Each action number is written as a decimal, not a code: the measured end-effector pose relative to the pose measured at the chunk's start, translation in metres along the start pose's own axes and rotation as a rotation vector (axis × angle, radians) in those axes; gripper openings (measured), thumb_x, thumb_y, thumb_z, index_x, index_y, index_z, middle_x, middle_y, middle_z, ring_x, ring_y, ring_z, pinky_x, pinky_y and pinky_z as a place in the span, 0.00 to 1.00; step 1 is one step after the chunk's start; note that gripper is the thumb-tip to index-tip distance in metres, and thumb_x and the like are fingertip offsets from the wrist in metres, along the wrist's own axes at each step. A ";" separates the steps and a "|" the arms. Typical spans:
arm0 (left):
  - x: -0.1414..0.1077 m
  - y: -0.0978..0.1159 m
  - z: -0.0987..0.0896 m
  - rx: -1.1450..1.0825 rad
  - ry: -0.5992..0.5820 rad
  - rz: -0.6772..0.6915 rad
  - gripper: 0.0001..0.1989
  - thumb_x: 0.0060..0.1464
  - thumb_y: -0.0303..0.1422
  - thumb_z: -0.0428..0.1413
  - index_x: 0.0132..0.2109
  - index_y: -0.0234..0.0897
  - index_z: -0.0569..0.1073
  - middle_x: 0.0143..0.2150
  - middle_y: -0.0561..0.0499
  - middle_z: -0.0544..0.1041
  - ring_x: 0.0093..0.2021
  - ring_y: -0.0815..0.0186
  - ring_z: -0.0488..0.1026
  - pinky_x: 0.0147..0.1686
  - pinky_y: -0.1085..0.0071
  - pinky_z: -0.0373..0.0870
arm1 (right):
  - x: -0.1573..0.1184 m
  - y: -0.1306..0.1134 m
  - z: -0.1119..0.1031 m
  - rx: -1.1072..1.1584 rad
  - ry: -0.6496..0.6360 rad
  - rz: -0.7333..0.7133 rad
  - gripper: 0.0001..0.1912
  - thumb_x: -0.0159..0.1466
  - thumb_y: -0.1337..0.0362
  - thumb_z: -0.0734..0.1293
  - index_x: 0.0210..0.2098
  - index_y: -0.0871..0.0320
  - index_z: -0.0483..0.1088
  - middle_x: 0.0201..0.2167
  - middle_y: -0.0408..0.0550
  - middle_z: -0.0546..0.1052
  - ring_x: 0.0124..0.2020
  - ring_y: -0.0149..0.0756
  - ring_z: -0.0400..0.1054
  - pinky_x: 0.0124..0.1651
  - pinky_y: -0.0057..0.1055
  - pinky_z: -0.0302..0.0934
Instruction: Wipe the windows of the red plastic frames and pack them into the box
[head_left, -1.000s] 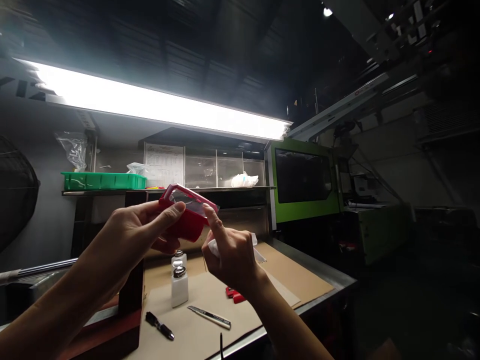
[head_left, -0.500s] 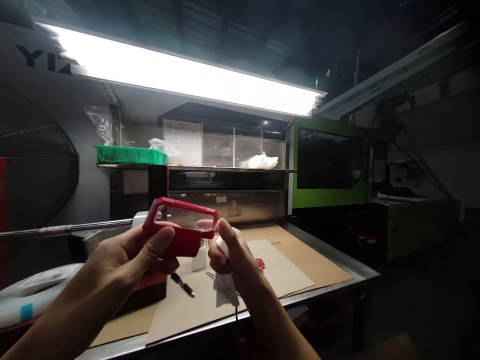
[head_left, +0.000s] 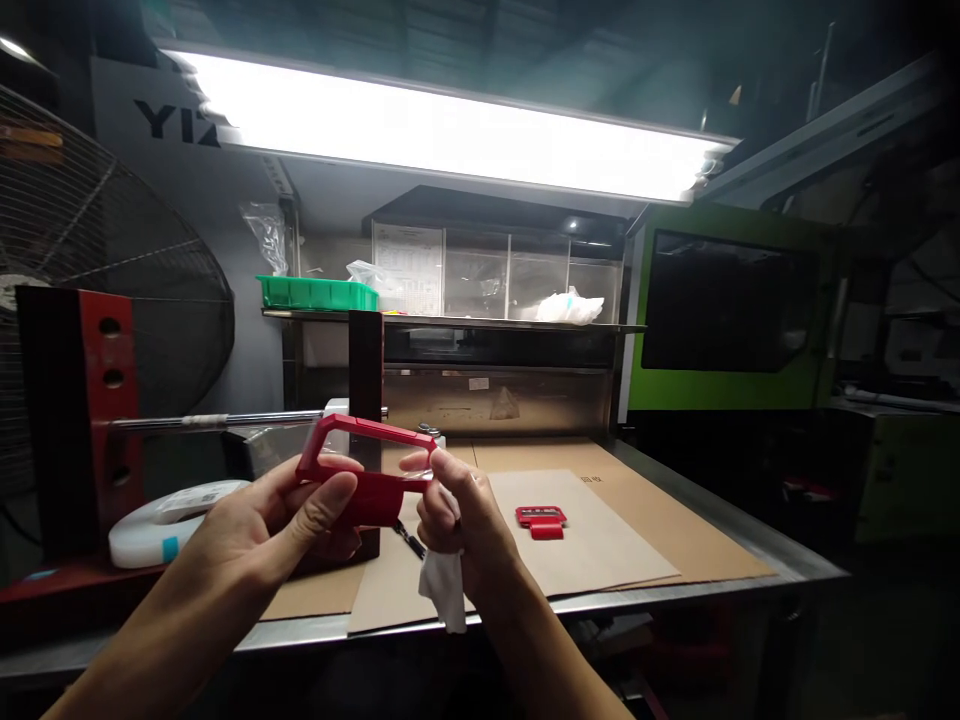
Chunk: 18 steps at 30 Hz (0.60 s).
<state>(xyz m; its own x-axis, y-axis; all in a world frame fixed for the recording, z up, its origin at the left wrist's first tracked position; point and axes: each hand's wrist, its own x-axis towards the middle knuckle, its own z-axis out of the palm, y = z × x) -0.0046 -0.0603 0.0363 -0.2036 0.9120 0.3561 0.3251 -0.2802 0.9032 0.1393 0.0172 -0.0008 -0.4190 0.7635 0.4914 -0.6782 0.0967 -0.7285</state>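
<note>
A red plastic frame-shaped part (head_left: pixel 371 502), with a long opening and a solid lower tab, is held up over the table. My left hand (head_left: pixel 274 525) grips its left side, thumb in front and fingers behind. At the part's right end, my right hand (head_left: pixel 469 515) has thumb and fingers closed against the edge. A white cloth (head_left: pixel 444 590) is bunched in that same hand and hangs below it. Another red part (head_left: pixel 541 522) of similar look lies on the cardboard to the right. Partly behind the held part are a black pen (head_left: pixel 409 541) and a small bottle (head_left: pixel 433 434).
Cardboard sheets (head_left: pixel 630 560) cover the metal-edged table. At left stand a roll of clear film (head_left: pixel 139 545), a red stand (head_left: pixel 112 420) with a metal rod, and a large fan (head_left: pixel 180 260). A shelf behind carries a green tray (head_left: pixel 319 294) and a crumpled white bundle (head_left: pixel 570 307).
The view has turned left, so the surroundings sit further right, and the second red part shows fully. Both hands keep hold of the red part, with the right thumb slightly lower at its end.
</note>
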 end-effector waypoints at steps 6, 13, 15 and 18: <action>-0.009 -0.003 -0.003 0.038 0.035 -0.021 0.25 0.40 0.56 0.57 0.41 0.46 0.69 0.34 0.53 0.81 0.32 0.58 0.77 0.37 0.64 0.74 | 0.002 0.006 0.002 0.003 -0.031 0.091 0.15 0.54 0.54 0.71 0.30 0.62 0.71 0.08 0.29 0.54 0.11 0.18 0.38 0.15 0.22 0.31; -0.011 -0.012 -0.010 0.098 0.101 -0.007 0.25 0.40 0.57 0.56 0.40 0.45 0.70 0.26 0.56 0.78 0.29 0.58 0.75 0.37 0.64 0.71 | 0.003 0.009 0.002 -0.065 -0.046 0.182 0.14 0.51 0.59 0.73 0.28 0.60 0.67 0.09 0.30 0.56 0.11 0.18 0.40 0.15 0.23 0.31; -0.013 -0.012 -0.012 0.103 0.120 -0.001 0.23 0.41 0.55 0.57 0.39 0.46 0.70 0.23 0.56 0.77 0.28 0.58 0.74 0.36 0.64 0.71 | 0.003 0.011 0.002 -0.070 -0.053 0.186 0.14 0.51 0.59 0.73 0.26 0.60 0.66 0.09 0.30 0.56 0.11 0.17 0.39 0.15 0.23 0.31; -0.018 -0.014 -0.017 0.079 0.138 -0.062 0.24 0.41 0.55 0.57 0.41 0.45 0.71 0.22 0.56 0.78 0.28 0.57 0.75 0.36 0.64 0.71 | 0.003 0.015 0.007 -0.088 -0.063 0.199 0.15 0.50 0.58 0.74 0.25 0.60 0.66 0.10 0.30 0.55 0.11 0.17 0.39 0.15 0.23 0.31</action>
<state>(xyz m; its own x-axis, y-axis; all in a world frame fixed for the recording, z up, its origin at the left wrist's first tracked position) -0.0214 -0.0781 0.0211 -0.3487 0.8753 0.3351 0.3788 -0.1954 0.9046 0.1236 0.0168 -0.0069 -0.5776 0.7323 0.3608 -0.5243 0.0060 -0.8515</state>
